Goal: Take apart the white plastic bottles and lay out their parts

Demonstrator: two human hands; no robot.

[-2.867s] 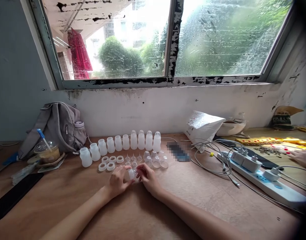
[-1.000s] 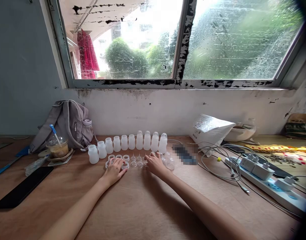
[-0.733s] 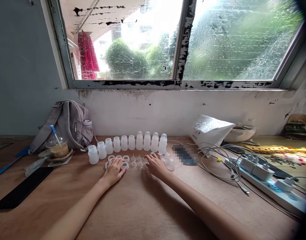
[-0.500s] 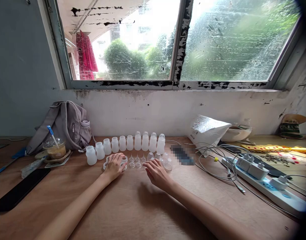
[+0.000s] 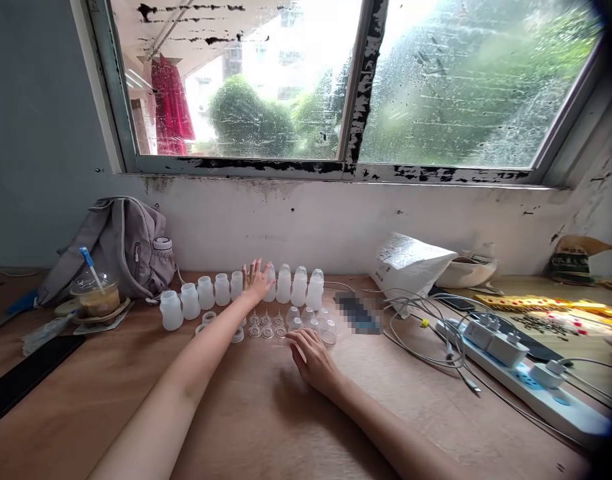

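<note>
Head view: the left hand (image 5: 257, 283) is raised at the row of bottles along the rear edge of the bench (image 5: 246, 413), its fingers spread apart. The outer fingers lie at or over the leftmost of four capped bottles (image 5: 299, 288); contact cannot be confirmed. The hand and forearm partly hide the row.

To the left of the hand, uncapped bottles (image 5: 171, 311) stand upright, the line curving forward toward the left edge of the bench. All are frosted white; each capped unit carries a clear dome.

The right hand (image 5: 312, 359) is low over the middle of the bench, thumb apart from the loosely bent fingers. Its fingertips are just beside the domed covers (image 5: 328, 332), which are grouped in front of the capped bottles. Clear teats (image 5: 267, 333) lie in two rows to the left of these covers. White rings (image 5: 237, 341) lie farther left, partly hidden by the left forearm.

A grey backpack (image 5: 121, 247) occupies the rear left corner; a power strip (image 5: 569, 398) runs toward the front right corner.
</note>
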